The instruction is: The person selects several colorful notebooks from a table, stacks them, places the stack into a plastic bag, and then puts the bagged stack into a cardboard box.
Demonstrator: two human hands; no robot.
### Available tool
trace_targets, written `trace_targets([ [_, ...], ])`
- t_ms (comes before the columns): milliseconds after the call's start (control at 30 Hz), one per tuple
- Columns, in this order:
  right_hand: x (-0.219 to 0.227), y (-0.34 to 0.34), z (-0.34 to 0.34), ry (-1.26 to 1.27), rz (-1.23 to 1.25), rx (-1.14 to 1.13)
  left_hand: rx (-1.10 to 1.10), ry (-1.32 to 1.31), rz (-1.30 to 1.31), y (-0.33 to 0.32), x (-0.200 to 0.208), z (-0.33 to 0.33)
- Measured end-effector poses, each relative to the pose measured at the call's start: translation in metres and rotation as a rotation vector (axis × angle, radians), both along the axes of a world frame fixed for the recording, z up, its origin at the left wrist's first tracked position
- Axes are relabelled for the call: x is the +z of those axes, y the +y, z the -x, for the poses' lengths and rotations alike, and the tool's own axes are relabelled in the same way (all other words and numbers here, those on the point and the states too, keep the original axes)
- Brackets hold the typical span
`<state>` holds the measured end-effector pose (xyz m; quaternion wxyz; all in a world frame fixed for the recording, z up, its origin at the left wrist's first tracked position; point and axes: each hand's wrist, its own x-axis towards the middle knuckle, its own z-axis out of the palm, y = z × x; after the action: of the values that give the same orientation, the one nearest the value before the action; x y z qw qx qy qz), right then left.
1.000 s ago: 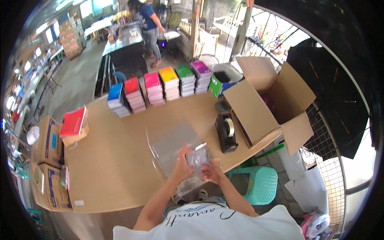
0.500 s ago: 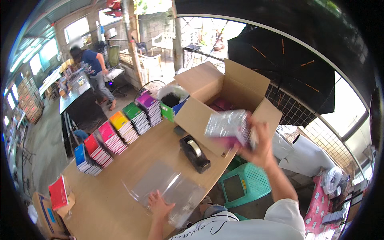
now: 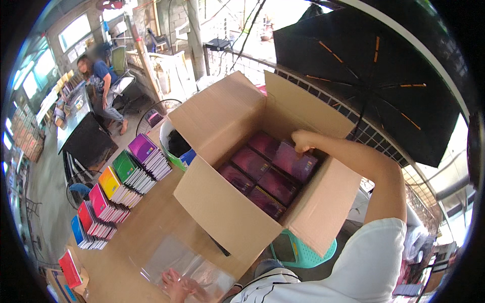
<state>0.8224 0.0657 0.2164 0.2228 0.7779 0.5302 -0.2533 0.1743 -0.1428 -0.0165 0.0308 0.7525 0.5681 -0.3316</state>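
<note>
Inside the open cardboard box (image 3: 230, 202), my right hand (image 3: 303, 142) is closed on the upper edge of a plastic-wrapped pack of purple notebooks (image 3: 295, 161). Several other purple notebook packs (image 3: 251, 162) lie beside it in rows, covers up. My right arm reaches over the box's right flap. Low on the table, my left hand (image 3: 178, 284) rests on clear plastic bags (image 3: 207, 270), its thumb apart from the fingers. Glare on the plastic blurs the fingertips.
Colour-sorted notebook stacks (image 3: 113, 185) line the table's (image 3: 146, 222) far left edge. A red notebook (image 3: 69, 268) lies at the near left corner. Under the box stands a green plastic stool (image 3: 303, 251). A black umbrella (image 3: 348, 76) spreads behind; a co-worker (image 3: 102, 81) sits farther left.
My right hand has carried the wrapped notebook pack from above the front flap down into the box. The box looms larger as the view shifted, and its flap now hides most of the tape dispenser.
</note>
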Motion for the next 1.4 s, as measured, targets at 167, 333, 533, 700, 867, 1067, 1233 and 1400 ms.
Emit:
trace_targets([
  [167,-0.062,-0.002,-0.010,-0.201,-0.171,0.484,0.041,-0.191,-0.144,-0.013,-0.051,0.034],
  [333,-0.113,0.008,-0.031,-0.112,0.046,0.669,0.383,-0.599,-0.160,-0.013,-0.015,0.009],
  [533,0.005,0.031,0.065,-0.159,0.000,0.431,0.378,-0.559,-0.265,-0.014,-0.001,0.007],
  [700,0.167,-0.005,0.254,0.637,-0.270,0.852,0.510,-0.528,-0.061,-0.007,0.069,0.005],
  [867,0.144,-0.021,0.470,0.622,0.033,1.636,0.403,-0.605,-0.027,0.005,0.046,0.035],
  [1067,0.023,-0.024,0.618,0.444,0.280,1.878,0.208,-1.516,0.094,0.042,0.006,0.123],
  [1233,0.004,-0.031,0.676,0.520,0.361,1.540,0.331,-1.474,-1.189,0.163,0.083,0.280],
  [1400,-0.038,0.035,0.696,0.626,-0.148,1.367,0.380,-0.836,-0.990,0.258,0.146,0.376],
])
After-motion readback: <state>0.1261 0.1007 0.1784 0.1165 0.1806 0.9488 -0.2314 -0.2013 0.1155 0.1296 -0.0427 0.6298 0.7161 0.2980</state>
